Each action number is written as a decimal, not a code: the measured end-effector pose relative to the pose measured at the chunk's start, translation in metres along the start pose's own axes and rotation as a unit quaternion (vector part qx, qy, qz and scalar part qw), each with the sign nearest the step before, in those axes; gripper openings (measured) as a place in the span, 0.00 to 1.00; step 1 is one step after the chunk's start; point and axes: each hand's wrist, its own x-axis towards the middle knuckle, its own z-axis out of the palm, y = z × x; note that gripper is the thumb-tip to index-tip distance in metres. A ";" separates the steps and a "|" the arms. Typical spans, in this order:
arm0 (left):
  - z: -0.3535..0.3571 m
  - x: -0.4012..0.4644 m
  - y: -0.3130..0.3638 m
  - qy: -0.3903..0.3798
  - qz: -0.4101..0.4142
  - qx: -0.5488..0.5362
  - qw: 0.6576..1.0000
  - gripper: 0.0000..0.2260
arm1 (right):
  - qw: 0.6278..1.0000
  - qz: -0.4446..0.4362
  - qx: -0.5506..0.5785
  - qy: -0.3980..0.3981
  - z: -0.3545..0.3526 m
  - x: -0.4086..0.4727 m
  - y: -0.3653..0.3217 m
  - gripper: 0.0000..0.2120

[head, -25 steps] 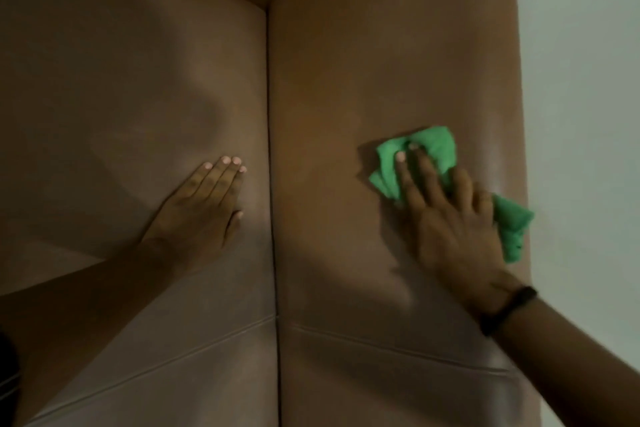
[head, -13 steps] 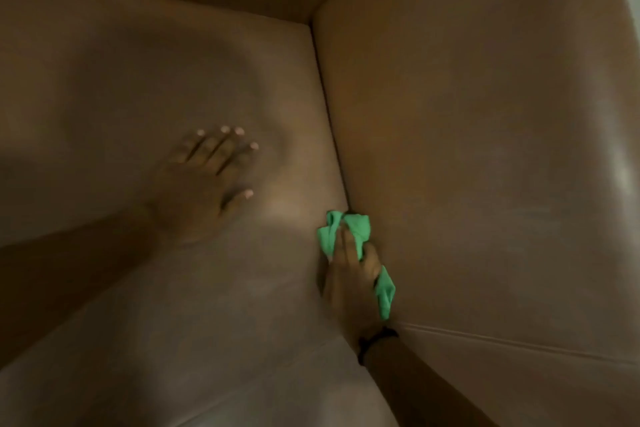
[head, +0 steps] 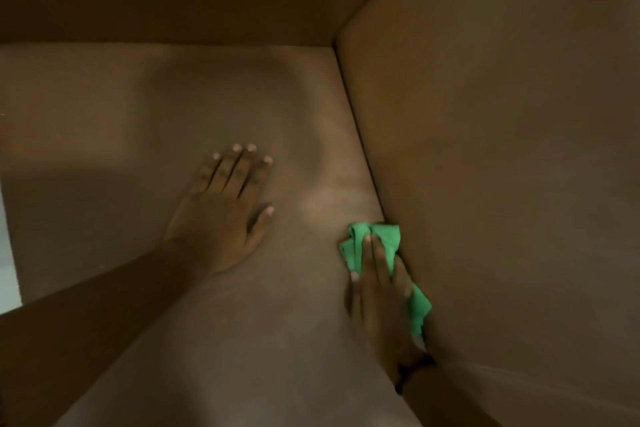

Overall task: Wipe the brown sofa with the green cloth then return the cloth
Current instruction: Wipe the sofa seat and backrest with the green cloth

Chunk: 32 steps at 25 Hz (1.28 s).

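Observation:
The brown sofa [head: 145, 121] fills the view: a flat cushion on the left, a raised panel [head: 502, 149] on the right, a dark back wall across the top. My right hand [head: 379, 291] presses the crumpled green cloth [head: 384, 236] onto the cushion, right against the seam where cushion and right panel meet. Cloth shows beyond my fingertips and along the right side of the hand. My left hand [head: 225, 215] lies flat on the cushion, fingers spread, left of the cloth and apart from it. A dark band sits on my right wrist.
A pale strip of floor or wall [head: 8, 253] shows at the far left edge beyond the sofa. A lighter sheen marks the cushion [head: 329, 201] just beyond the cloth.
A second ago the cloth was on the right panel; it came down to the seam beside the cushion. Since half a second ago both hands have barely shifted; the view has turned.

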 end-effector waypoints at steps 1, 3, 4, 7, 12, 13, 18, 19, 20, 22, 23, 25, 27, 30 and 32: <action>0.001 -0.001 -0.001 0.000 0.003 0.007 1.000 0.35 | 1.000 -0.012 0.008 0.028 0.000 0.036 -0.006 0.30; 0.006 0.002 -0.006 0.013 0.012 0.004 1.000 0.35 | 0.993 0.012 0.055 0.100 -0.005 0.137 -0.046 0.28; 0.008 0.003 -0.008 0.015 0.014 0.002 1.000 0.36 | 0.989 0.024 0.075 0.126 -0.010 0.175 -0.061 0.28; 0.005 0.000 -0.005 -0.002 0.003 -0.022 1.000 0.36 | 0.983 0.010 0.065 0.174 -0.012 0.187 -0.065 0.27; -0.010 0.021 0.008 -0.034 -0.043 -0.036 0.998 0.35 | 0.984 -0.027 0.053 0.169 -0.010 0.126 -0.046 0.26; -0.005 0.026 0.010 -0.027 -0.051 -0.035 0.998 0.34 | 0.981 -0.026 0.060 0.183 -0.012 0.157 -0.053 0.25; 0.010 0.031 0.011 0.001 -0.044 -0.063 0.997 0.34 | 0.982 -0.030 0.095 0.162 -0.022 0.237 -0.079 0.27; 0.005 0.032 0.011 0.002 -0.046 -0.068 0.997 0.34 | 0.982 -0.038 0.088 0.165 -0.023 0.220 -0.073 0.27; -0.004 0.033 0.013 0.000 -0.044 -0.064 0.997 0.34 | 0.985 -0.044 0.071 0.149 -0.023 0.193 -0.069 0.27; -0.015 0.035 0.015 -0.028 -0.053 -0.065 0.996 0.34 | 0.987 -0.078 0.072 0.119 -0.030 0.173 -0.064 0.27; -0.014 0.034 0.016 -0.033 -0.055 -0.065 0.996 0.34 | 0.985 -0.087 0.060 0.134 -0.031 0.189 -0.066 0.27; -0.007 0.036 0.015 -0.013 -0.055 -0.055 0.997 0.34 | 0.986 -0.043 0.074 0.146 -0.043 0.253 -0.080 0.27; 0.004 0.038 0.012 -0.003 -0.059 -0.055 0.997 0.34 | 0.984 -0.013 0.101 0.146 -0.045 0.308 -0.092 0.28; 0.003 0.032 0.014 -0.014 -0.051 -0.066 0.996 0.35 | 0.980 -0.054 0.112 0.153 -0.024 0.270 -0.112 0.28; -0.012 0.027 0.011 -0.042 -0.053 -0.068 0.995 0.35 | 0.977 -0.152 0.102 0.110 -0.019 0.208 -0.109 0.27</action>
